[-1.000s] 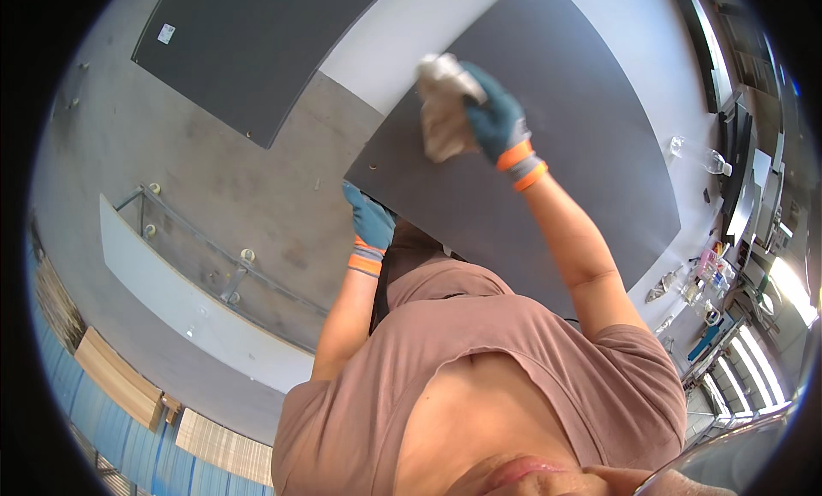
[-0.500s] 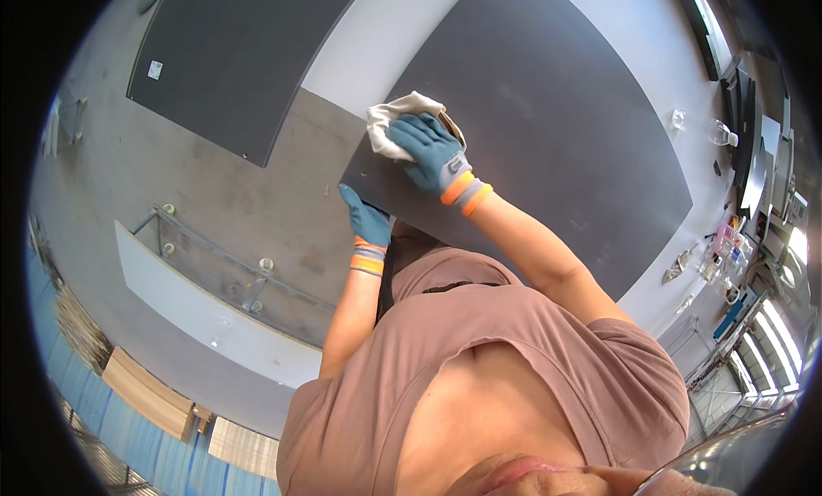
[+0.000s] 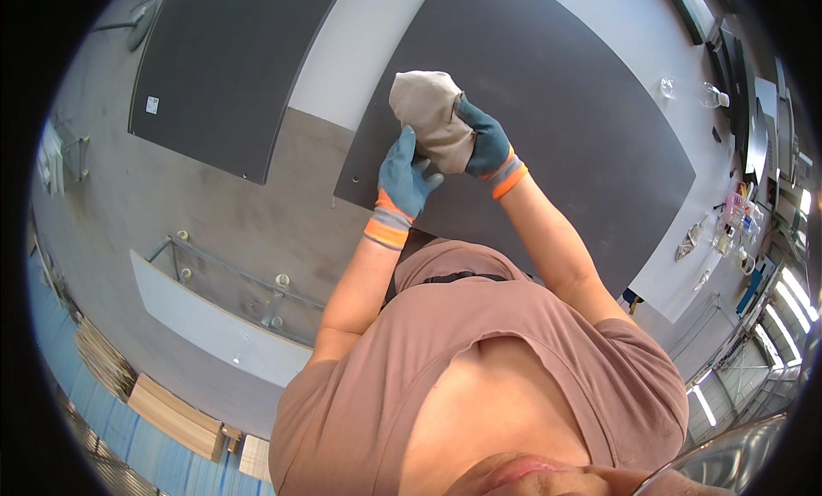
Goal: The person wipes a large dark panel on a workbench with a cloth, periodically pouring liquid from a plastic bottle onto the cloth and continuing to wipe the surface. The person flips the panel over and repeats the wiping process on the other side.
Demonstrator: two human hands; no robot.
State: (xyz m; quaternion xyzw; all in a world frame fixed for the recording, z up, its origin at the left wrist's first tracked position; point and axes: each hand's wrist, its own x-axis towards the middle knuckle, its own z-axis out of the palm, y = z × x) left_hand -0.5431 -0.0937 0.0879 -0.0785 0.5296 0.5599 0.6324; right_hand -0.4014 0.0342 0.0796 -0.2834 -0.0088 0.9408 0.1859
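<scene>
at the lower left sits a stack of tan boards (image 3: 175, 419); to its right a long pale board (image 3: 218, 320) lies beside a grey metal frame (image 3: 235, 272) with round pale casters. above these, a dark panel (image 3: 231, 72) bears a small white label near its left edge. toward the middle, the left hand (image 3: 408, 175), in a teal glove with an orange cuff, has its fingertips at the lower left edge of a beige cloth (image 3: 432, 115), thumb spread apart; whether it grips cannot be told. the cloth is bunched and held above a large dark grey panel (image 3: 556, 128). on its right side the right hand (image 3: 488, 141), gloved alike, holds the cloth, thumb over the top. the large panel lies on a white table (image 3: 655, 51), where farther right rest a clear bottle (image 3: 713, 95) and a cluster of small items (image 3: 743, 220)
</scene>
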